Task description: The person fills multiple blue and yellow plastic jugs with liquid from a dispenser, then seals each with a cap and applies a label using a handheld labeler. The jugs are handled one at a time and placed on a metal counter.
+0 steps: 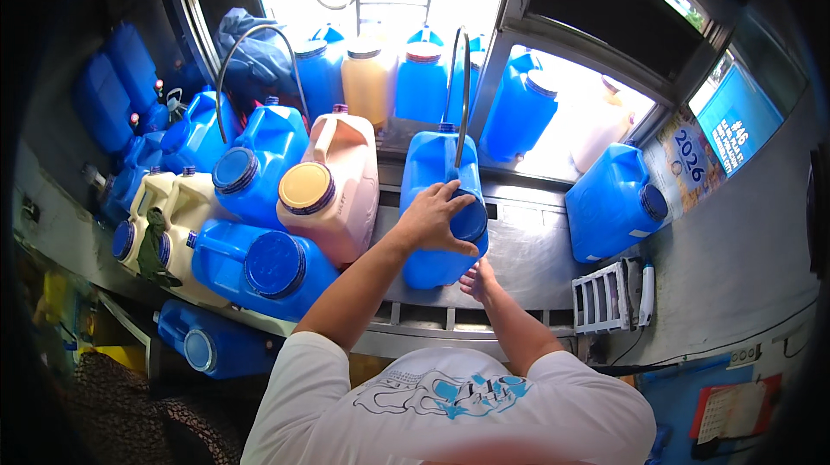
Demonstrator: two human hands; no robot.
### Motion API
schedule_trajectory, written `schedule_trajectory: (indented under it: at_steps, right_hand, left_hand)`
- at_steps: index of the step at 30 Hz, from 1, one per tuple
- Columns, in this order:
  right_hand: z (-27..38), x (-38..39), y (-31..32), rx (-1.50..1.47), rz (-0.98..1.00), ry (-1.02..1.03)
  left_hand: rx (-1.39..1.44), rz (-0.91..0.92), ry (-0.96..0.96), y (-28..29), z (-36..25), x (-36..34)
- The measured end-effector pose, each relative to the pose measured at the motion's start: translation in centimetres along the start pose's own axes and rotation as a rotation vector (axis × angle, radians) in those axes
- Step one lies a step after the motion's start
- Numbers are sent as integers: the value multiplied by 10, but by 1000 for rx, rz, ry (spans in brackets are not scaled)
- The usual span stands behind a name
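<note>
A blue water jug (pixel 424 158) stands upright on the metal counter in front of me. My left hand (pixel 438 219) lies over the jug's front, its fingers and thumb curved around the blue screw cap (pixel 469 223). By the jug's lower right corner is my right hand (pixel 475 280), fingers loosely apart and holding nothing that shows; whether they touch the jug I cannot tell. A thin curved metal spout (pixel 464 76) arches down behind the cap to the jug's top.
Left of the jug stand a pinkish jug (pixel 350 180) with a yellow cap and several blue and cream jugs. Another blue jug (pixel 605 201) stands at the right, above a white slatted rack (pixel 598 299). More jugs line the window. A second curved spout (pixel 223 76) rises at the left.
</note>
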State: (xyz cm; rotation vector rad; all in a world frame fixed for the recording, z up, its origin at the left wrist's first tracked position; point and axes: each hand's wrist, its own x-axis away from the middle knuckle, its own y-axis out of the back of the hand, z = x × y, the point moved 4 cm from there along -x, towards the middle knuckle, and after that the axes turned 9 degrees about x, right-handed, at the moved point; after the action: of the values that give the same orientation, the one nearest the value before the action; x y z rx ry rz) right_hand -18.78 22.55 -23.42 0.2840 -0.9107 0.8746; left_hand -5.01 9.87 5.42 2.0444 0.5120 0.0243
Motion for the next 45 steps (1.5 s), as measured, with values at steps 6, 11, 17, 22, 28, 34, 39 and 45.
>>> schedule_trajectory:
  at_steps: [6,11,17,22,28,34,39,45]
  right_hand:
    - [-5,-29,-13,61,91,-7]
    - [-11,-63,-16,-127,290,214]
    - [-33,-33,-18,-107,112,3]
    - [-53,-7,10,-133,104,8]
    - [-101,31,64,-54,72,-52]
    - [-135,94,107,-44,70,-12]
    - [-162,118,148,-107,72,22]
    - [-187,128,193,-210,50,92]
  left_hand:
    - [9,-82,-66,4,3,0]
    - [-13,-126,-187,-24,16,-11]
    - [-125,-20,13,-1,-28,11]
    - [-130,-29,-10,-28,-51,14]
    - [-107,-85,-63,-65,-102,50]
    - [-12,-62,-81,-100,-182,88]
    - [71,44,-195,-123,-221,107]
    - [151,-411,-149,-90,-155,26]
